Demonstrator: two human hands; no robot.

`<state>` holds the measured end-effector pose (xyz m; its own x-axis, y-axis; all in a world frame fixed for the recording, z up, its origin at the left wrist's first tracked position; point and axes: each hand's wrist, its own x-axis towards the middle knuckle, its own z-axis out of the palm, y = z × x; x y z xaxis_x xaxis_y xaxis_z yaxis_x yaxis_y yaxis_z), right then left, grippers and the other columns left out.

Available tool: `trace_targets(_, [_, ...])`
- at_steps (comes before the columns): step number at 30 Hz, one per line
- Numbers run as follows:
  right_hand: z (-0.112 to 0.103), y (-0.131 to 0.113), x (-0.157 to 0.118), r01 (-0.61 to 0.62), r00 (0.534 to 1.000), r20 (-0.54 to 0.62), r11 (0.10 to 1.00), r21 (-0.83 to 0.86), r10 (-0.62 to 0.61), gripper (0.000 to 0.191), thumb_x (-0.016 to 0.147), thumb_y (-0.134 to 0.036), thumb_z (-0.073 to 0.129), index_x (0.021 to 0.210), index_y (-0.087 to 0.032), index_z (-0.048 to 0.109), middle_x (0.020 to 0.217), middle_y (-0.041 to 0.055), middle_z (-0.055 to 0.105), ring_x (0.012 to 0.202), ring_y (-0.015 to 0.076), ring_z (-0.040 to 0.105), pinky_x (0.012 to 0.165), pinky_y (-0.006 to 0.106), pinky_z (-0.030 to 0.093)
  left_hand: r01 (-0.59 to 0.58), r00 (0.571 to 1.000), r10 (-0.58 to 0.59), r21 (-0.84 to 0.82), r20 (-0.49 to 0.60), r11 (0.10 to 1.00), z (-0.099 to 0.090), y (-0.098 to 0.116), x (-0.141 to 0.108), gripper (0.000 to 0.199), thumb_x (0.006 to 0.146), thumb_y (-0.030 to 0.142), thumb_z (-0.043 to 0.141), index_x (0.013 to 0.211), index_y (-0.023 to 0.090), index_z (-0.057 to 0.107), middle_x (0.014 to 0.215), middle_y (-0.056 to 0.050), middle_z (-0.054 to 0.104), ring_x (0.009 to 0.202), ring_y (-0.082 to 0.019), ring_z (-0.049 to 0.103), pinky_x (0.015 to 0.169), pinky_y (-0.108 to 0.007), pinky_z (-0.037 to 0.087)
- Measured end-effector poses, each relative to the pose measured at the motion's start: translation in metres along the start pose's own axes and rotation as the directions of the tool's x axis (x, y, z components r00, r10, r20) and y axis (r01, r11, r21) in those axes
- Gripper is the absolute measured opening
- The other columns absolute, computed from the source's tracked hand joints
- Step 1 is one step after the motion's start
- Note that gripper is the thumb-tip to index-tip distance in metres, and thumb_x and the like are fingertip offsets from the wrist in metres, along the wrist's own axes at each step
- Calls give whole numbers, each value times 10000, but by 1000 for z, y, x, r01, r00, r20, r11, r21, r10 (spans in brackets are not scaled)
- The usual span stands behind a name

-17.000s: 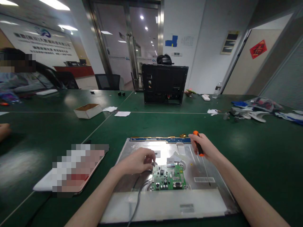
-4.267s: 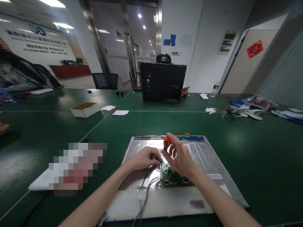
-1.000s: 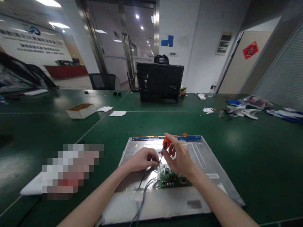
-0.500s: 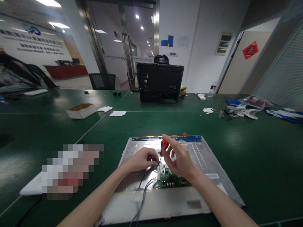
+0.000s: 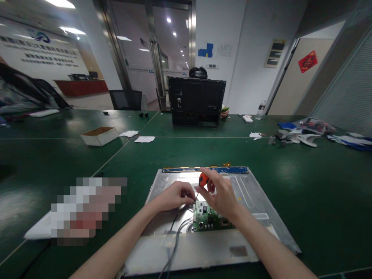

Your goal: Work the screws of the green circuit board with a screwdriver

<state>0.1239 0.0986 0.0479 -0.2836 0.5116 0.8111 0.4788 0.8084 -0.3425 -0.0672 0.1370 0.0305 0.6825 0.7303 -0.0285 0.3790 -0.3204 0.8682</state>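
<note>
Orange and black, the screwdriver (image 5: 203, 179) is pinched between the thumb and curled fingers of the right hand (image 5: 216, 190), its shaft slanting down to the far left corner of the green circuit board (image 5: 210, 217), where the left hand (image 5: 182, 195) has its thumb and fingertips drawn together, though whether they grip anything I cannot tell. Beneath both hands lies the silvery metal panel (image 5: 250, 199), flat on the green tabletop (image 5: 319, 186), with the board on its middle, grey cables (image 5: 176, 241) running nearward just left of the board, and a blue strip (image 5: 236, 170) along its far edge.
</note>
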Motion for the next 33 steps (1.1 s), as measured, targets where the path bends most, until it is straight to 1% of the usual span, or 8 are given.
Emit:
trace_targets(3, [-2,-1,0,-7,1000,24,999,33,6,545,885,-214,503,1384,-278,292,878,10,601,562,98,517,467,223,430,2,1000,-2,6,-14,1000,0,2,0,49,681,168,666,730,167,659,665,25,625,637,-132,543,612,-230,430])
trace_targets(7, [-4,-4,1,-22,999,44,998,59,20,598,869,-163,460,1422,-253,249,909,34,613,600,114,553,478,237,452,10,1000,-10,-17,-19,1000,1,4,-1,34,680,166,660,713,167,650,645,29,612,628,-131,535,617,-236,424])
trace_targets(10, [-4,-4,1,-29,999,39,998,60,27,593,866,-156,462,1417,-242,258,900,36,613,598,116,546,468,234,447,11,1000,-11,-11,-18,1000,1,4,-1,21,684,160,650,703,167,645,653,25,617,635,-133,542,618,-237,423])
trace_targets(13, [-2,-3,1,-19,1000,15,999,44,19,562,876,-166,477,1393,-262,279,908,29,605,569,103,529,452,225,428,-3,1000,3,-13,-17,1000,1,3,-1,24,685,149,646,701,166,641,670,20,620,642,-134,554,622,-239,429])
trace_targets(18, [1,-1,0,-23,1000,-20,1000,9,23,526,876,-205,533,1350,-281,318,864,1,609,529,91,492,451,216,418,-7,1000,7,-7,-11,1000,0,2,-1,48,681,147,650,727,163,652,676,17,626,641,-137,557,619,-241,430])
trace_targets(22, [1,0,-1,-16,1000,-3,1000,0,16,544,875,-212,531,1368,-278,310,890,12,624,538,94,509,459,219,425,-3,1000,3,14,-8,1000,0,3,-1,55,685,148,646,738,162,652,677,21,622,644,-136,549,621,-238,425])
trace_targets(28, [-3,-4,1,-13,999,38,998,55,11,620,859,-155,481,1425,-234,242,982,62,644,580,108,558,470,234,448,-1,1000,2,19,-12,1000,0,3,-1,53,681,157,645,733,157,655,669,21,618,636,-135,537,610,-234,413])
trace_targets(33, [-1,-3,-1,-22,1000,20,999,34,21,603,862,-162,483,1416,-242,257,924,43,635,572,110,551,470,240,441,4,1000,-3,20,-5,1000,0,2,-1,42,688,153,639,726,161,655,670,18,623,646,-139,548,624,-240,418])
